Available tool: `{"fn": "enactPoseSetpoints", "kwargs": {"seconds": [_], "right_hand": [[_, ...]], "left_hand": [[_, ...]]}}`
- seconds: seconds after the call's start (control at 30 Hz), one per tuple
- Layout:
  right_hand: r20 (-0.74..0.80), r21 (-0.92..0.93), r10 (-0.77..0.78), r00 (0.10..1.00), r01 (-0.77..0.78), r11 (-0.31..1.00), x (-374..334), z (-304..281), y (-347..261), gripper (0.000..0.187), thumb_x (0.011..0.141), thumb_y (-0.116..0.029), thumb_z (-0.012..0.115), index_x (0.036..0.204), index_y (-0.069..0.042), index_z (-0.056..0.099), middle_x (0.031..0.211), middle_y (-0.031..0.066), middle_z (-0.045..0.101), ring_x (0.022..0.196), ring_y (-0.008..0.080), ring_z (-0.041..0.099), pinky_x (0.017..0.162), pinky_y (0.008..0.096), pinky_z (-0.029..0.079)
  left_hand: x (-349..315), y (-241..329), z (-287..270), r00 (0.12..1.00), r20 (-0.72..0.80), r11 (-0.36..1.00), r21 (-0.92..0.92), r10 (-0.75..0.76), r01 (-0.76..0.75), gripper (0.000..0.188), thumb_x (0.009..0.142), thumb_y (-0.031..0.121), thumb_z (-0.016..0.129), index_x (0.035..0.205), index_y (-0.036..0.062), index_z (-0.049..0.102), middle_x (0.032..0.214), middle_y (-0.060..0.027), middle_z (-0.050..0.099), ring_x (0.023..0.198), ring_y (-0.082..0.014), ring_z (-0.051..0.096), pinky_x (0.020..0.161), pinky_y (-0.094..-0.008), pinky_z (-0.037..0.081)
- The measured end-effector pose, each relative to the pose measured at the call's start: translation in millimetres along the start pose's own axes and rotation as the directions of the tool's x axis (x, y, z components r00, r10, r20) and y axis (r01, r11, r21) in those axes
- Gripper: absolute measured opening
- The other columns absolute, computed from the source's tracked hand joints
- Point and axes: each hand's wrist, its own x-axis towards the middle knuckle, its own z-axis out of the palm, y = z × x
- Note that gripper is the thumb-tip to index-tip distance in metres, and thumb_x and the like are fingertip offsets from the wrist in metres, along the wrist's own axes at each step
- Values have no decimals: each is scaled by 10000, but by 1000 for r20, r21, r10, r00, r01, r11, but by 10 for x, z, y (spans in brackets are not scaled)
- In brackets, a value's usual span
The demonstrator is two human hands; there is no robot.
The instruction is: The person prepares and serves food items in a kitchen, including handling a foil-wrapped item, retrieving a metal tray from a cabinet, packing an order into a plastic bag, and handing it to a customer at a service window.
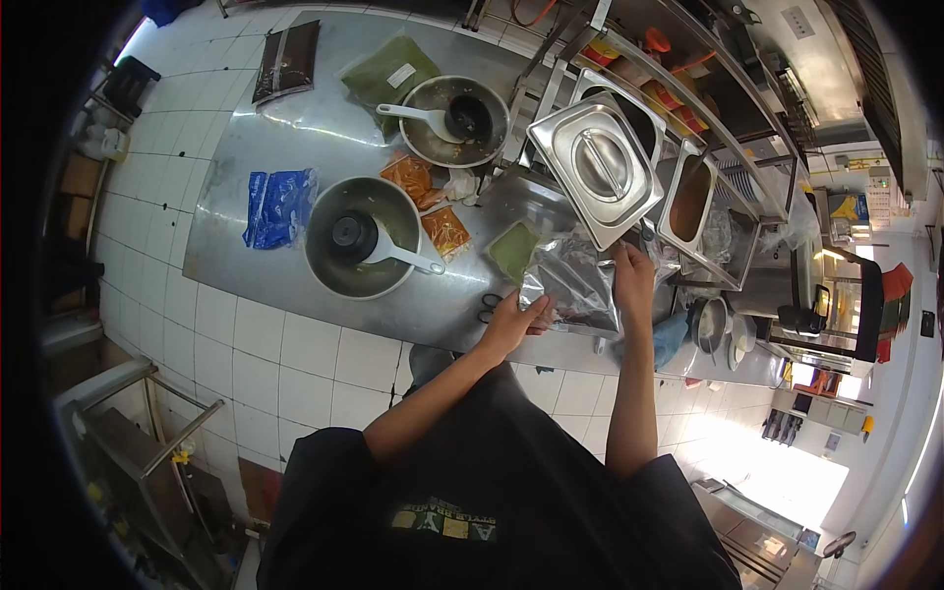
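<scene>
A clear plastic bag (pixel 578 280) is stretched over the near edge of the steel table. My left hand (pixel 511 326) pinches its lower left side, fingers closed. On the bag's right edge, my right hand (pixel 633 283) is closed too, just below a steel pan lid (pixel 593 162). Touching the bag on the left is a small squarish container (pixel 513 253) with green contents. Dark scissor handles (pixel 488 307) lie close to my left hand. Packets of orange food (pixel 445 232) sit farther left.
Two steel bowls, one near (pixel 324 265) and one far (pixel 501 133), each hold a black-and-white utensil. A blue packet (pixel 277 208), a green bag (pixel 391 74) and a dark brown bag (pixel 286 61) lie on the table (pixel 246 128). A rack (pixel 723 113) and a pan of brown sauce (pixel 689 200) stand right.
</scene>
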Motion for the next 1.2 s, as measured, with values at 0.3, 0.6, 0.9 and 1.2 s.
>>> {"fn": "enactPoseSetpoints", "kwargs": {"seconds": [0.3, 0.6, 0.9, 1.2], "right_hand": [[23, -27, -28, 999, 29, 999, -38, 68, -170, 290, 878, -220, 527, 880, 50, 634, 687, 139, 604, 655, 177, 547, 639, 326, 427], [108, -109, -514, 851, 524, 845, 167, 397, -311, 242, 877, -176, 576, 1025, 13, 603, 909, 192, 649, 825, 341, 623, 742, 368, 470], [91, -272, -591, 801, 591, 759, 269, 297, -124, 231, 780, -113, 574, 984, -30, 645, 934, 202, 652, 884, 384, 624, 756, 407, 491], [118, -236, -528, 841, 540, 808, 226, 290, -117, 287, 842, -147, 583, 1095, -12, 611, 1035, 200, 646, 923, 325, 623, 821, 352, 453]], "left_hand": [[-67, 36, 6, 998, 0, 998, -11, -65, 65, 379, 907, 461, 555, 1000, 99, 493, 825, 7, 557, 742, -91, 569, 701, -254, 502], [100, -96, -37, 987, -100, 990, -83, -124, 116, 409, 916, 452, 540, 1074, 75, 522, 932, -36, 586, 783, -133, 601, 735, -266, 530], [88, -58, 9, 988, -109, 994, -21, -108, 106, 409, 920, 398, 557, 1107, 35, 525, 939, -60, 594, 765, -143, 623, 697, -269, 552], [-71, 79, 101, 985, -159, 998, -23, -61, 58, 386, 926, 378, 552, 1096, 32, 539, 924, -59, 599, 754, -137, 623, 660, -247, 546]]}}
